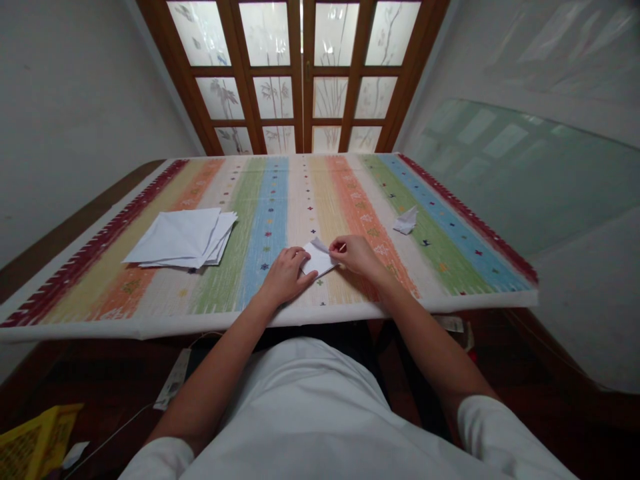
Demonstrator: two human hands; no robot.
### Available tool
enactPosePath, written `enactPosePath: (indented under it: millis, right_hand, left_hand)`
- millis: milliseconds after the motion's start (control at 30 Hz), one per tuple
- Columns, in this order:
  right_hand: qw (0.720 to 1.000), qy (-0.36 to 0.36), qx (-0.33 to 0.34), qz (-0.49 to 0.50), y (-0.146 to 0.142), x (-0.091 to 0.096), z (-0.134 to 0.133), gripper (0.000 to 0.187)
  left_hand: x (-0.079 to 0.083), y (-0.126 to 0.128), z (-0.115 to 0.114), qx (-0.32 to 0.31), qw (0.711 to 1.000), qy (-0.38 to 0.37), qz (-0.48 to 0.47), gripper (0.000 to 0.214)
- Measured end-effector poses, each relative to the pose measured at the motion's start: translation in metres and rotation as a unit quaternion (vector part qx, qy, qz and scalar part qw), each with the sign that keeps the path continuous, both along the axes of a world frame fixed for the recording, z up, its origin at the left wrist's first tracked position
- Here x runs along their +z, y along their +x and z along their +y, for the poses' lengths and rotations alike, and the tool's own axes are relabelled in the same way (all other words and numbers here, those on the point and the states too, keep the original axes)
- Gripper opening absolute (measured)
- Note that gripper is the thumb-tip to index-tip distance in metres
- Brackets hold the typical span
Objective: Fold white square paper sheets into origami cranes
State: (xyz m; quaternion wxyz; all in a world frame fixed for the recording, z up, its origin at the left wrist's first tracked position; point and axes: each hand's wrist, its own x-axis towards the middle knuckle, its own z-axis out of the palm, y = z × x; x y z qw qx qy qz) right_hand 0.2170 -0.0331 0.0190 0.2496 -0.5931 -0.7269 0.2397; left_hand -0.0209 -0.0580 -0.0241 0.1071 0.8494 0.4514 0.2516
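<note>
A small folded piece of white paper (318, 261) lies on the striped tablecloth in front of me, with a flap standing up at its far edge. My left hand (287, 275) rests on its left side, fingers spread, pressing it against the cloth. On the other side, my right hand (356, 255) pinches the paper's right corner between thumb and fingers. Off to the right sits a folded paper figure (406, 220) with a raised point. A stack of white paper sheets (175, 237) lies to the left, its edges uneven.
The table's striped cloth (260, 293) has a white border along the near edge. Beyond stand wooden doors (301, 100) with glass panes. A glass panel (520, 180) leans at the right wall. On the floor at lower left is a yellow plastic crate (37, 440), near a cable.
</note>
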Motion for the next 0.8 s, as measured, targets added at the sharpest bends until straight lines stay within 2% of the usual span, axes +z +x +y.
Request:
enactPosePath:
  millis: [100, 233, 400, 500, 567, 667, 800]
  right_hand:
    - [0.999, 0.019, -0.008, -0.027, -0.003, 0.003, 0.003, 0.010]
    - [0.998, 0.045, -0.006, -0.033, -0.011, 0.002, 0.008, 0.007]
    - [0.997, 0.073, 0.008, -0.004, -0.021, -0.002, 0.013, 0.035]
    - [0.996, 0.082, 0.042, 0.018, -0.023, -0.004, 0.014, 0.029]
    - [0.994, 0.081, 0.047, 0.064, -0.023, -0.006, 0.015, 0.024]
    - [0.984, 0.050, -0.003, 0.172, -0.025, -0.011, 0.019, 0.023]
    - [0.937, -0.063, -0.063, 0.338, -0.028, -0.020, 0.023, 0.023]
  left_hand:
    - [-0.001, 0.001, 0.000, 0.011, 1.000, 0.003, 0.006, 0.038]
    - [-0.003, 0.001, 0.000, 0.037, 0.999, -0.001, 0.005, 0.037]
    - [-0.002, 0.001, -0.001, 0.049, 0.999, 0.003, 0.013, 0.037]
    - [-0.003, 0.000, 0.000, 0.052, 0.998, 0.010, 0.018, 0.039]
    - [-0.005, 0.000, 0.000, 0.058, 0.998, 0.014, 0.013, 0.042]
    - [-0.008, 0.000, 0.001, 0.064, 0.998, 0.020, -0.005, 0.051]
    - [-0.010, -0.001, 0.003, 0.061, 0.997, 0.025, -0.030, 0.058]
